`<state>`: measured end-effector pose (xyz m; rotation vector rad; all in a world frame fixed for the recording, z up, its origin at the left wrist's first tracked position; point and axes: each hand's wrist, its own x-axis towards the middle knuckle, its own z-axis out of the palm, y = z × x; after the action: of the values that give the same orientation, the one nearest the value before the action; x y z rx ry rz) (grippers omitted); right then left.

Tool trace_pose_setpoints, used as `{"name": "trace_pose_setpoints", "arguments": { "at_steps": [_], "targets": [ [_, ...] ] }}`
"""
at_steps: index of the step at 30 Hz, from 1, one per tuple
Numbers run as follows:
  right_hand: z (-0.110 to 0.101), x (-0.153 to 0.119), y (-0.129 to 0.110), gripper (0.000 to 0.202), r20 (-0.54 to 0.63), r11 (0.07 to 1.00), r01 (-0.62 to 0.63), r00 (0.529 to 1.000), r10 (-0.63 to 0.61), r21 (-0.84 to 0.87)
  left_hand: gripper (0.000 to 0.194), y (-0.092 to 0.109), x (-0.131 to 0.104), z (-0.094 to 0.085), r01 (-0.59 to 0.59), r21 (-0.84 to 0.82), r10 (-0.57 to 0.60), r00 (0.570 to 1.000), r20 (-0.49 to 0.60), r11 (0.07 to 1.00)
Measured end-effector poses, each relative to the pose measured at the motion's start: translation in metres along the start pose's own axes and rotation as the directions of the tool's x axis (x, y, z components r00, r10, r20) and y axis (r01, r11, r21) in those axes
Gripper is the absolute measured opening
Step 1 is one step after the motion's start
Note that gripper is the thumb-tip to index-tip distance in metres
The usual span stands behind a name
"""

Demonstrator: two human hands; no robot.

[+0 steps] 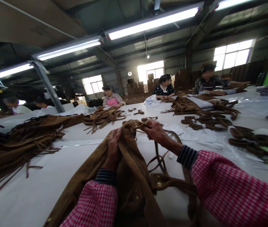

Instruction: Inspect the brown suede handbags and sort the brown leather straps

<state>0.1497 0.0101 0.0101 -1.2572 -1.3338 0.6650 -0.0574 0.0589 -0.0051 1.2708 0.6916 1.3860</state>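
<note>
A brown leather-like piece (134, 151) with brass rivets lies in front of me, its upper edge raised off the white table (77, 160). My left hand (114, 145) is closed on the left side of that edge. Pinched in the fingers of my right hand (154, 130) is a strap at the top, just right of the rivets. Thin brown straps (158, 160) hang below my right hand in loops. A wider riveted strap (169, 183) runs under my right forearm.
Brown piles with fringes lie at left (36, 132), ahead (105, 116) and right (195, 105). Coiled straps (254, 138) and clear plastic lie at right. Several people sit across the table, one in a pink apron (112, 101).
</note>
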Motion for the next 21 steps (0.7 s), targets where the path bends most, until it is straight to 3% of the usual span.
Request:
{"name": "trace_pose_setpoints", "arguments": {
  "at_steps": [2, 4, 6, 8, 10, 13, 15, 17, 21],
  "targets": [
    [-0.028, 0.003, -0.013, 0.024, -0.018, 0.939, 0.152, 0.986, -0.165, -0.307, 0.036, 0.002, -0.002, 0.002, -0.073, 0.212, 0.069, 0.997, 0.024, 0.975],
    [-0.057, 0.005, -0.02, 0.017, 0.036, 0.766, 0.194, 0.975, -0.218, -0.613, 0.034, 0.0, -0.007, 0.007, -0.181, 0.483, 0.128, 0.982, 0.141, 0.856],
    [-0.082, 0.003, -0.016, 0.016, 0.09, 0.61, 0.147, 0.988, -0.123, -0.778, 0.036, -0.008, -0.013, 0.016, -0.264, 0.668, 0.086, 0.954, 0.287, 0.696],
    [-0.098, -0.003, -0.002, 0.015, 0.125, 0.549, 0.095, 0.992, 0.018, -0.83, 0.045, -0.022, -0.019, 0.027, -0.304, 0.76, -0.028, 0.921, 0.389, 0.574],
    [-0.103, -0.01, 0.018, 0.013, 0.172, 0.569, 0.071, 0.977, 0.125, -0.819, 0.051, -0.037, -0.022, 0.038, -0.327, 0.813, -0.134, 0.889, 0.437, 0.483],
    [-0.094, -0.016, 0.048, 0.014, 0.282, 0.674, 0.096, 0.944, 0.173, -0.732, 0.05, -0.05, -0.021, 0.047, -0.346, 0.843, -0.221, 0.859, 0.461, 0.412],
    [-0.083, -0.015, 0.063, 0.005, 0.355, 0.761, 0.114, 0.921, 0.161, -0.639, 0.049, -0.051, -0.019, 0.048, -0.33, 0.839, -0.239, 0.855, 0.46, 0.433],
    [-0.073, -0.011, 0.073, 0.009, 0.391, 0.833, 0.115, 0.911, 0.128, -0.54, 0.049, -0.049, -0.016, 0.046, -0.301, 0.832, -0.248, 0.858, 0.45, 0.466],
    [-0.066, -0.014, 0.09, 0.018, 0.345, 0.929, 0.12, 0.938, 0.008, -0.35, 0.047, -0.037, -0.003, 0.049, -0.373, 0.824, -0.198, 0.85, 0.487, 0.426]
  ]
}}
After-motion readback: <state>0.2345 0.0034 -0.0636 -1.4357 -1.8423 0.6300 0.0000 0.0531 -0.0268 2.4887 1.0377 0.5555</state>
